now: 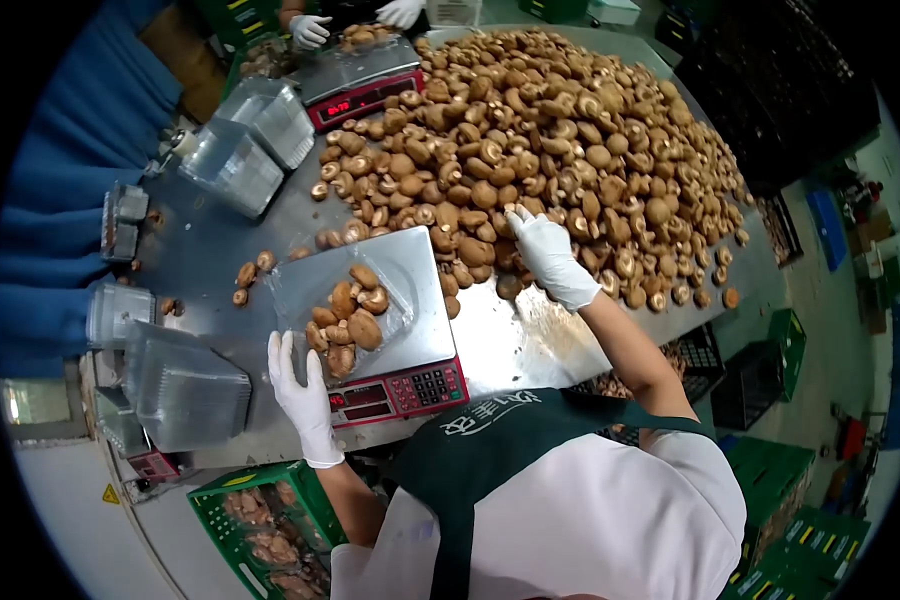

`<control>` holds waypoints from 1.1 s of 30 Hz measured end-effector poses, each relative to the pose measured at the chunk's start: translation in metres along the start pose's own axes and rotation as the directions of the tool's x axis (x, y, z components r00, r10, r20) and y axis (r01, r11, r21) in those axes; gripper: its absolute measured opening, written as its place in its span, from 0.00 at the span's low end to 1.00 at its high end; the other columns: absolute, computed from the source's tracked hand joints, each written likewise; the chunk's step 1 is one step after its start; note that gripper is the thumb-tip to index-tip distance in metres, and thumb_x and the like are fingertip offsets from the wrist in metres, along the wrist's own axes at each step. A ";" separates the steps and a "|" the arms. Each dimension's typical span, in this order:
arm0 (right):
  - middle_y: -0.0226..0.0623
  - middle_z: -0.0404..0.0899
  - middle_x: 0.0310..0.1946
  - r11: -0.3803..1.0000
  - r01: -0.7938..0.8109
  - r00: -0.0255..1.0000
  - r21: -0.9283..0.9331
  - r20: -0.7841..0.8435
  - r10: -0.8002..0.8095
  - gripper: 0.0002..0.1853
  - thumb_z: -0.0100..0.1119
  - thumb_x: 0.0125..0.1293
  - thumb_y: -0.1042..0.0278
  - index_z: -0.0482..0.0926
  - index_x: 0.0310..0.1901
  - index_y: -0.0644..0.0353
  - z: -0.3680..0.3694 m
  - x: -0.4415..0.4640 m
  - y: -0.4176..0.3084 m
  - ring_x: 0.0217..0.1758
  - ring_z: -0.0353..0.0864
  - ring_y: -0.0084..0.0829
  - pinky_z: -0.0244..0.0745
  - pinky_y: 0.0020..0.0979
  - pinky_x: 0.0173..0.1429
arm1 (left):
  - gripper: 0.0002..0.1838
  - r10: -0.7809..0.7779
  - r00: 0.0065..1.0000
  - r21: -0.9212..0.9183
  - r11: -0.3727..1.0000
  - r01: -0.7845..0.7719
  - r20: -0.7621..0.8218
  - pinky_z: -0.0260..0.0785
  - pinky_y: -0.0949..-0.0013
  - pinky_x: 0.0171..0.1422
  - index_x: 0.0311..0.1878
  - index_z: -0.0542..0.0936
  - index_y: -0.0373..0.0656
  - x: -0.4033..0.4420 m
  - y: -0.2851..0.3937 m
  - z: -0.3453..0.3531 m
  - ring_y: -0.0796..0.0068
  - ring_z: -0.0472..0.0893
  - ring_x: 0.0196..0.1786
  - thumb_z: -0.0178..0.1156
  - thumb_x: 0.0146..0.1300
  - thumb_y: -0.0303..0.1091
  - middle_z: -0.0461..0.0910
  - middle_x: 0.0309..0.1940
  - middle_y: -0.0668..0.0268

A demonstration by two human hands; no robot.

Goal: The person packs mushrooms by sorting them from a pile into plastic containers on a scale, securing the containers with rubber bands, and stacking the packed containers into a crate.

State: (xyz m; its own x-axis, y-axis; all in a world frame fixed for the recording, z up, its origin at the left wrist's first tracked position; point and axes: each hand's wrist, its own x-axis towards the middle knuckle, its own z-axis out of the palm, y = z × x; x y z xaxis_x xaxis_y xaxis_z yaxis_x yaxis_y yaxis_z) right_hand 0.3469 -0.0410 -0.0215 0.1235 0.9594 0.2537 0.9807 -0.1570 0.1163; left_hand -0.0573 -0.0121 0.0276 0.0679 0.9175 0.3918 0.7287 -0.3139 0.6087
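My left hand point(302, 398), in a white glove, is beside the left edge of the scale point(410, 290), its fingers apart and nothing in them. On the scale's metal plate lies a clear plastic tray point(395, 325) with several brown mushrooms point(364, 330) in it. My right hand point(550, 255), also gloved, reaches to the front edge of the large mushroom pile point(570, 150). Its fingers are bent at the mushrooms, and whether they grip one is hidden. The red front of the scale has a keypad and a lit display, partly behind my left hand.
Stacks of clear trays point(185, 385) stand at the left, with more stacks point(235, 165) behind. Across the table, a co-worker's gloved hands point(310, 31) are near a second scale point(365, 98). A green crate point(210, 505) with packed mushrooms is below the table's front left edge.
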 end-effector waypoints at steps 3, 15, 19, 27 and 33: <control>0.42 0.80 0.32 1.000 -0.009 0.999 0.018 0.038 0.009 0.12 0.52 0.59 0.72 0.75 0.45 0.58 0.009 0.017 0.001 0.31 0.81 0.42 0.77 0.39 0.29 | 0.23 -0.052 0.999 0.056 0.997 0.052 0.003 0.58 0.60 0.70 0.59 0.75 0.42 -0.013 -0.003 -0.010 0.57 0.68 0.66 0.62 0.59 0.27 0.69 0.64 0.56; 0.28 0.82 0.34 -0.155 -0.501 0.863 0.851 0.504 -0.023 0.13 0.60 0.65 0.69 0.79 0.50 0.64 -0.071 0.007 -0.073 0.30 0.75 0.13 0.70 0.16 0.34 | 0.21 -0.095 0.994 0.019 0.995 0.097 -0.058 0.61 0.61 0.68 0.57 0.76 0.41 -0.015 -0.008 -0.012 0.57 0.70 0.64 0.62 0.58 0.30 0.71 0.62 0.55; 0.37 0.82 0.46 0.286 0.072 0.997 0.955 -0.060 -0.053 0.20 0.66 0.57 0.68 0.77 0.52 0.58 -0.070 0.001 -0.123 0.38 0.82 0.28 0.78 0.27 0.45 | 0.22 -0.072 0.995 -0.012 0.997 0.072 -0.073 0.62 0.61 0.67 0.58 0.76 0.41 -0.009 -0.009 -0.010 0.57 0.70 0.64 0.62 0.58 0.29 0.71 0.61 0.55; 0.38 0.80 0.52 0.517 0.141 0.988 0.844 -0.082 -0.134 0.12 0.67 0.56 0.70 0.83 0.43 0.56 -0.070 -0.017 -0.108 0.51 0.79 0.39 0.74 0.34 0.55 | 0.23 -0.134 0.989 -0.072 0.989 0.130 -0.059 0.62 0.61 0.67 0.58 0.75 0.40 0.003 -0.026 -0.029 0.55 0.70 0.64 0.63 0.58 0.28 0.70 0.62 0.53; 0.39 0.82 0.49 0.500 -0.101 0.993 0.860 0.114 0.004 0.13 0.64 0.59 0.74 0.82 0.47 0.59 -0.058 -0.037 -0.088 0.48 0.81 0.29 0.75 0.25 0.51 | 0.24 -0.349 0.937 -0.308 0.893 0.327 -0.016 0.61 0.62 0.67 0.60 0.74 0.39 0.037 -0.063 -0.026 0.59 0.68 0.66 0.62 0.60 0.34 0.68 0.64 0.54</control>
State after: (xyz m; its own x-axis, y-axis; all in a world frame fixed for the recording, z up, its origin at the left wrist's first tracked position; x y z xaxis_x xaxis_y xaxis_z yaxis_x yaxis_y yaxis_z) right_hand 0.2473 -0.0759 0.0143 0.1440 0.9792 0.1429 0.6083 0.0263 -0.7933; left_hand -0.1183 0.0352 0.0213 -0.2012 0.9654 0.1658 0.4631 -0.0554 0.8846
